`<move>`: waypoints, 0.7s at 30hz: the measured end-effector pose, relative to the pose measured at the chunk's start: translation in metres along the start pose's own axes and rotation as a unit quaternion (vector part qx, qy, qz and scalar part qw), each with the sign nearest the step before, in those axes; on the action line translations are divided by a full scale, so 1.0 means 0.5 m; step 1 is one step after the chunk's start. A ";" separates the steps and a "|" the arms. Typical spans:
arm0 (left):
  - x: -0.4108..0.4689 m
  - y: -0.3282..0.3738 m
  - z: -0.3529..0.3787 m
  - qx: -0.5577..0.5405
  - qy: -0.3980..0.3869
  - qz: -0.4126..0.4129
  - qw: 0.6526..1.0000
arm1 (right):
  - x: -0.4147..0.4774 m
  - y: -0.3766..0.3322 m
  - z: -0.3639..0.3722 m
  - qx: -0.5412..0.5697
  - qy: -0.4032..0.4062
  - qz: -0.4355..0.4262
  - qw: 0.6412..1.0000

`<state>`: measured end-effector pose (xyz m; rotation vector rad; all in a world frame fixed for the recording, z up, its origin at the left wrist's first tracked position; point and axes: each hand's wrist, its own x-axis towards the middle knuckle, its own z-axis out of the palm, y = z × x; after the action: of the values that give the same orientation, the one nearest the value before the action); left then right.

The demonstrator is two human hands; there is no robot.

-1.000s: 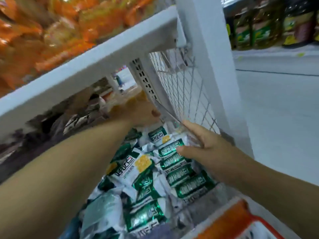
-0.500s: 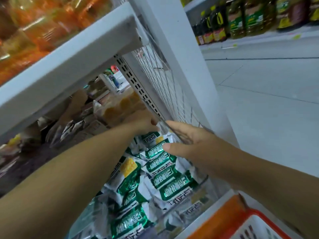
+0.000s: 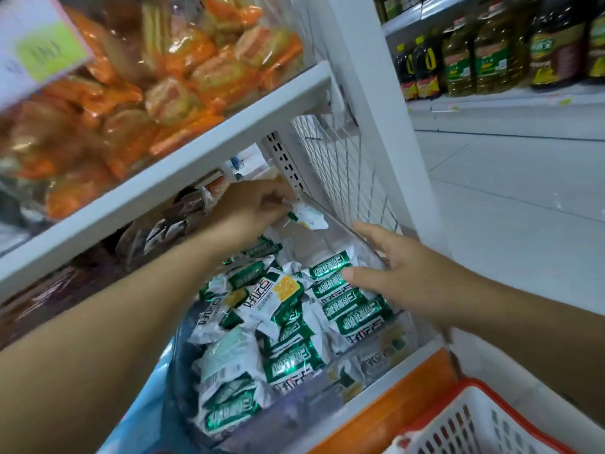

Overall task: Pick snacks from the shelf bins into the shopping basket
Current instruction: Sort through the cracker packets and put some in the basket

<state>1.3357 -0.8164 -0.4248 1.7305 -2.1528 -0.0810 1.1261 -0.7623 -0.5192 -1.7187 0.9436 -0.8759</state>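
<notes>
A clear shelf bin (image 3: 376, 253) under the white shelf board holds several green-and-white snack packets (image 3: 294, 329). My left hand (image 3: 252, 208) reaches deep into the back of the bin and pinches one white-and-green snack packet (image 3: 309, 217), lifted above the pile. My right hand (image 3: 402, 276) rests on the bin's clear right wall, fingers straight, thumb over the packets. The red-and-white shopping basket (image 3: 484, 421) sits at the lower right, below the bin's front.
The upper shelf (image 3: 183, 152) carries orange snack bags (image 3: 183, 67). A white wire mesh panel (image 3: 343, 165) and a white post (image 3: 376, 109) close the bin's right side. Brown packets (image 3: 170, 224) fill the neighbouring bin on the left. Oil bottles (image 3: 491, 50) line a far shelf across the aisle floor.
My left hand has lifted a packet out of the back of the pile. The view has tilted up, showing more of the upper shelf. My right hand stays on the bin wall.
</notes>
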 end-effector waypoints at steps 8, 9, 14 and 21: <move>-0.254 0.146 -0.037 -0.229 0.084 0.079 0.967 | -0.118 -0.095 0.002 -0.001 0.118 -0.108 0.987; -0.283 0.159 -0.032 -0.253 0.097 0.065 0.960 | -0.140 -0.101 0.007 0.011 0.120 -0.113 0.986; -0.425 0.190 0.021 -0.411 0.089 -0.020 0.907 | -0.252 -0.108 0.068 0.063 0.048 -0.098 0.992; -0.545 0.177 0.086 -0.506 0.049 -0.101 0.855 | -0.322 -0.083 0.126 0.035 -0.058 0.006 0.998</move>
<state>1.2867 -0.5436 -0.5092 1.2302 -1.3709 -0.9666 1.1178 -0.5850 -0.5201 -1.6833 0.8367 -0.7834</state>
